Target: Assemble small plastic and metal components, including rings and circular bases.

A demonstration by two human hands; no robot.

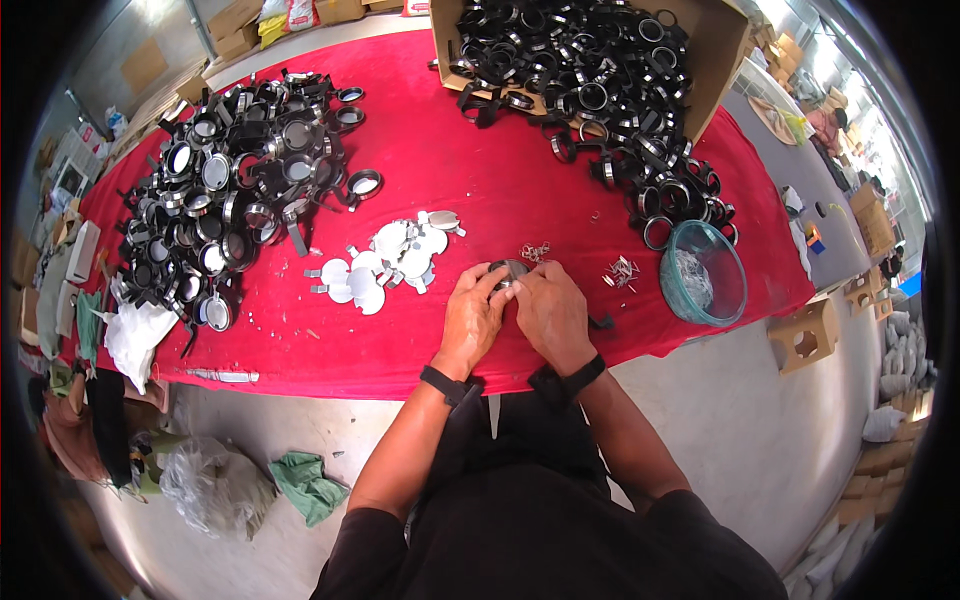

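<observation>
Near edge of the red table [420, 150]: left hand [472, 318] and right hand [548, 312] pressed together, fingers pinching a round black ring part [508, 270] between them. Just beyond, left: silver discs [385, 262]. Right: glass bowl [705, 272]. Far: cardboard box [715, 60] of black rings.

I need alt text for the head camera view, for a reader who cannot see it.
Both hands, left hand and right hand, grip one round black ring part over a red table. Silver discs lie left of them, a glass bowl right.
</observation>
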